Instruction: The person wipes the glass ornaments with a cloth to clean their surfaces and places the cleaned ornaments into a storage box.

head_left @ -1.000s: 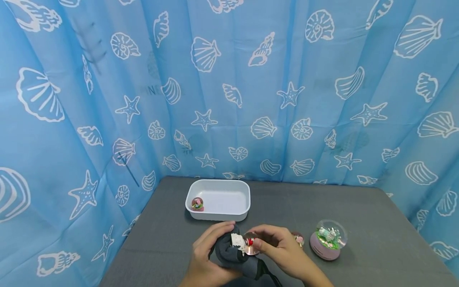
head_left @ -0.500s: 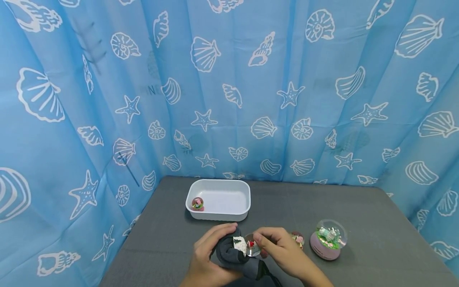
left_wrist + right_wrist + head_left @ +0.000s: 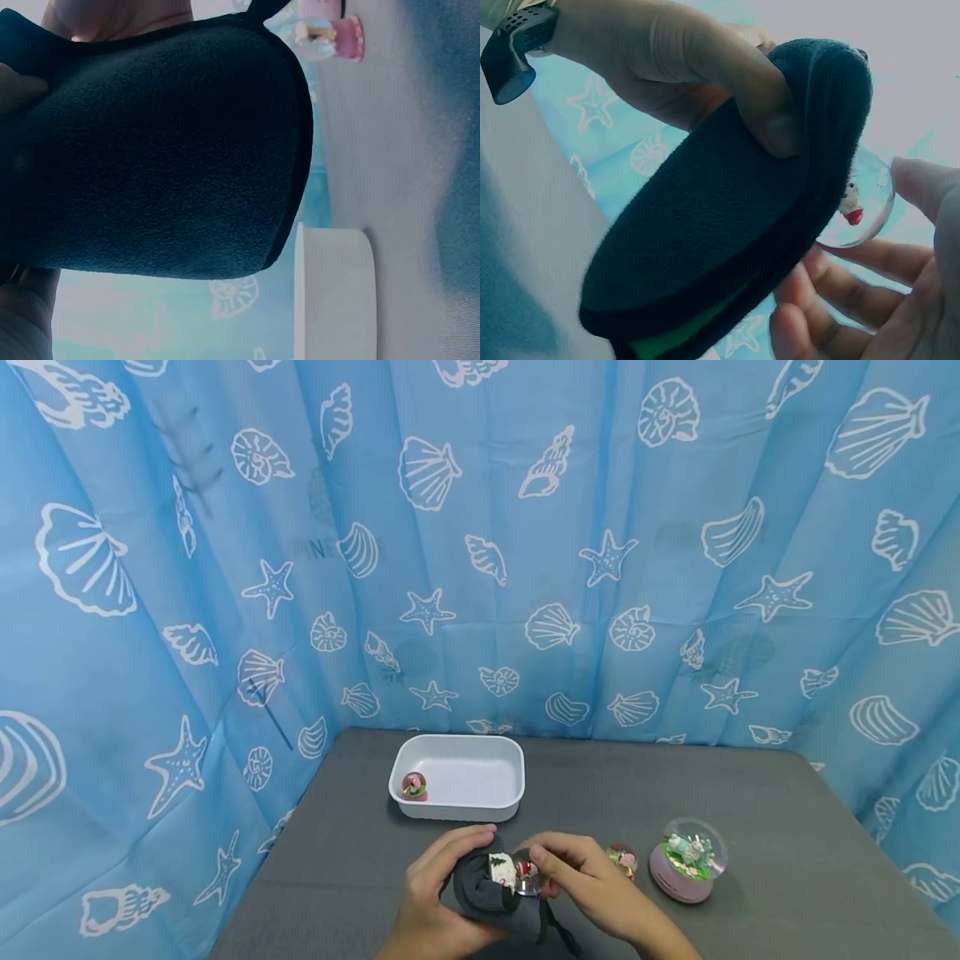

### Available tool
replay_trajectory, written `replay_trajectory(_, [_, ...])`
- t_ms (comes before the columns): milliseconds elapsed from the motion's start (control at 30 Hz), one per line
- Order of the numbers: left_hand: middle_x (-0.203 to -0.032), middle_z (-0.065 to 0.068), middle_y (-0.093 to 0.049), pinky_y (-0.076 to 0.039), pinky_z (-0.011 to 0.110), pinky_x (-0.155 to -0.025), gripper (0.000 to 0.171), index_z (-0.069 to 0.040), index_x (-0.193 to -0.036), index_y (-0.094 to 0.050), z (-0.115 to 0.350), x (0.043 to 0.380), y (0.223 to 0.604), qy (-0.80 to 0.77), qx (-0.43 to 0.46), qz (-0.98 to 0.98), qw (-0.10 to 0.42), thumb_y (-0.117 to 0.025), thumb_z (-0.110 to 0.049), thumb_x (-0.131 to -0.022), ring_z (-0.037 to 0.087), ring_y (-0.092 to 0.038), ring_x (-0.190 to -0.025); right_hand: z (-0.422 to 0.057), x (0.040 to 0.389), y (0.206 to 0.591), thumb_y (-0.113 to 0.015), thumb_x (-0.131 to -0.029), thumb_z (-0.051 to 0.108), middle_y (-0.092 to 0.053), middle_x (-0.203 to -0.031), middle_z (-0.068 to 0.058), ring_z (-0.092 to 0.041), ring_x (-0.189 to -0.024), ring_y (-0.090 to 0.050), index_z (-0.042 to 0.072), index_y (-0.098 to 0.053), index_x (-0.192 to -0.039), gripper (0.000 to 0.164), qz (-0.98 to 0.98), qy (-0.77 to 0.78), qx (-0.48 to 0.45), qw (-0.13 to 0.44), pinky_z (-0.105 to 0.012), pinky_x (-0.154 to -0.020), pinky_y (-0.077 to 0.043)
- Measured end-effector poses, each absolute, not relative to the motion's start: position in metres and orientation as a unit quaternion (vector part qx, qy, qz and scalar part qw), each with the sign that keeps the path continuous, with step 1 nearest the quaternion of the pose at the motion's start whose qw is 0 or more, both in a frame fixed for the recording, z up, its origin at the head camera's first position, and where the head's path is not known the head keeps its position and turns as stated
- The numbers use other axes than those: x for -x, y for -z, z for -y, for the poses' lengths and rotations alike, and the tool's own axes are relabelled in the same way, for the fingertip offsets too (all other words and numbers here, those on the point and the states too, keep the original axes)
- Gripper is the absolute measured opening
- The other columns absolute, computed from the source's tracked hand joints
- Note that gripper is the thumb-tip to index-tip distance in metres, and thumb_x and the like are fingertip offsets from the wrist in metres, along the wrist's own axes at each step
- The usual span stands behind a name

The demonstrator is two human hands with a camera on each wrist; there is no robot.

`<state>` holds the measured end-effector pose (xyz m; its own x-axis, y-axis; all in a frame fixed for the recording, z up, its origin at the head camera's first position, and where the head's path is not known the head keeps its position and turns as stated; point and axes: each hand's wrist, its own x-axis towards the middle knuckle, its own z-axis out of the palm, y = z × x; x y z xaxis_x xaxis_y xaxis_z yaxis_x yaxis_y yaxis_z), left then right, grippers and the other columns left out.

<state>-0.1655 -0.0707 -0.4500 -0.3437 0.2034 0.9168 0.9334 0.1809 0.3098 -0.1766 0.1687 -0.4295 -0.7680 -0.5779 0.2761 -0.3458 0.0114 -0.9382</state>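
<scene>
My left hand (image 3: 438, 897) grips a folded dark grey cloth (image 3: 480, 885) with black edging, wrapped about the white base (image 3: 502, 871) of a small snow globe (image 3: 528, 875). The clear dome points to the right, with a red and white figure inside. My right hand (image 3: 588, 885) holds that dome between thumb and fingers. In the right wrist view, the thumb is at the glass (image 3: 874, 217) and the fingers curl below, while the left thumb (image 3: 780, 127) presses the cloth. Cloth (image 3: 165, 157) fills much of the left wrist view and hides the globe there.
Behind the hands stands a white tray (image 3: 457, 814) with a small pink-based globe (image 3: 414, 786) in its left corner. Right of my right hand are another small globe (image 3: 622, 858) and a larger one on a mauve base (image 3: 682, 881). A shell-printed curtain (image 3: 480, 610) hangs behind the table.
The snow globe has turned in the cloth, and a dark tree on its white base now shows. My right fingers have shifted around the dome, uncovering more of it. The cloth's dangling strap has shifted.
</scene>
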Motion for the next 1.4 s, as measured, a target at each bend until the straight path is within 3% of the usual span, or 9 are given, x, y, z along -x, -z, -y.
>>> replay_trajectory(67, [-0.125,0.021,-0.071,-0.057,0.026,-0.105,0.078,0.007,-0.130,-0.066,0.0712,0.1655,0.4502,0.477,0.425,0.666,0.385,-0.101,-0.012,-0.063,0.030,-0.074,-0.111,-0.1696,0.1762,0.4284,-0.045,-0.113,0.009,-0.068,-0.099,-0.005,-0.007,-0.076,-0.063,0.000,-0.067,-0.133,0.031,-0.707,0.624,0.321,0.093,-0.032,-0.067,-0.061])
replay_trajectory(133, [-0.125,0.021,-0.071,-0.057,0.025,-0.105,0.078,0.008,-0.130,-0.065,0.0717,0.1655,0.4504,0.479,0.425,0.665,0.385,-0.101,-0.011,-0.064,0.030,-0.074,-0.112,-0.1703,0.1764,0.4272,-0.045,-0.113,0.010,-0.071,-0.099,-0.005,-0.009,-0.073,-0.064,0.000,-0.067,-0.134,0.031,-0.713,0.620,0.315,0.090,-0.033,-0.066,-0.061])
replay_trajectory(300, [-0.126,0.022,-0.071,-0.056,0.025,-0.105,0.078,0.008,-0.130,-0.065,0.0719,0.1651,0.4504,0.478,0.421,0.666,0.387,-0.101,-0.011,-0.063,0.031,-0.074,-0.111,-0.1706,0.1790,0.4266,-0.043,-0.114,0.011,-0.068,-0.080,-0.025,-0.019,-0.066,-0.065,-0.002,-0.073,-0.103,0.034,-0.713,0.613,0.325,0.099,-0.032,-0.061,-0.059])
replay_trajectory(367, [-0.126,0.022,-0.071,-0.056,0.025,-0.105,0.079,0.008,-0.130,-0.065,0.0720,0.1646,0.4503,0.480,0.419,0.667,0.387,-0.101,-0.012,-0.063,0.031,-0.074,-0.111,-0.1706,0.1794,0.4273,-0.044,-0.113,0.009,-0.064,-0.078,-0.029,-0.017,-0.065,-0.064,-0.003,-0.072,-0.099,0.034,-0.705,0.618,0.332,0.104,-0.031,-0.060,-0.057])
replay_trajectory(567, [-0.124,0.021,-0.073,-0.057,0.025,-0.103,0.078,0.010,-0.130,-0.065,0.0720,0.1640,0.4491,0.482,0.416,0.669,0.384,-0.101,-0.013,-0.064,0.030,-0.075,-0.108,-0.1711,0.1780,0.4301,-0.048,-0.111,0.002,-0.065,-0.086,-0.026,-0.007,-0.072,-0.062,-0.004,-0.072,-0.114,0.025,-0.669,0.648,0.352,0.094,-0.030,-0.063,-0.059])
replay_trajectory(767, [-0.119,0.019,-0.074,-0.060,0.024,-0.097,0.082,0.008,-0.131,-0.065,0.0723,0.1643,0.4475,0.477,0.413,0.678,0.377,-0.102,-0.010,-0.061,0.025,-0.076,-0.102,-0.1712,0.1756,0.4313,-0.054,-0.108,0.000,-0.075,-0.105,0.004,-0.002,-0.088,-0.069,-0.005,-0.070,-0.121,0.022,-0.665,0.657,0.346,0.084,-0.033,-0.076,-0.065])
replay_trajectory(867, [-0.117,0.019,-0.075,-0.060,0.023,-0.095,0.081,0.008,-0.132,-0.064,0.0733,0.1641,0.4475,0.477,0.413,0.681,0.372,-0.101,-0.009,-0.062,0.024,-0.076,-0.101,-0.1714,0.1736,0.4312,-0.059,-0.105,-0.001,-0.075,-0.110,0.009,-0.003,-0.092,-0.071,-0.004,-0.070,-0.123,0.021,-0.679,0.647,0.341,0.064,-0.033,-0.077,-0.065])
replay_trajectory(1233, [-0.111,0.019,-0.075,-0.063,0.022,-0.086,0.085,0.005,-0.134,-0.063,0.0760,0.1643,0.4494,0.473,0.400,0.702,0.352,-0.101,-0.004,-0.058,0.021,-0.077,-0.095,-0.1717,0.1713,0.4312,-0.068,-0.099,-0.003,-0.075,-0.122,-0.004,-0.008,-0.091,-0.071,0.002,-0.068,-0.133,0.034,-0.700,0.618,0.359,0.020,-0.033,-0.072,-0.065])
replay_trajectory(1400, [-0.116,0.017,-0.075,-0.062,0.022,-0.089,0.082,0.003,-0.138,-0.061,0.0776,0.1646,0.4529,0.484,0.394,0.706,0.335,-0.099,-0.009,-0.067,0.020,-0.077,-0.099,-0.1696,0.1721,0.4324,-0.071,-0.096,-0.007,-0.071,-0.123,-0.011,-0.015,-0.095,-0.071,0.005,-0.066,-0.135,0.042,-0.692,0.615,0.377,-0.004,-0.033,-0.078,-0.065])
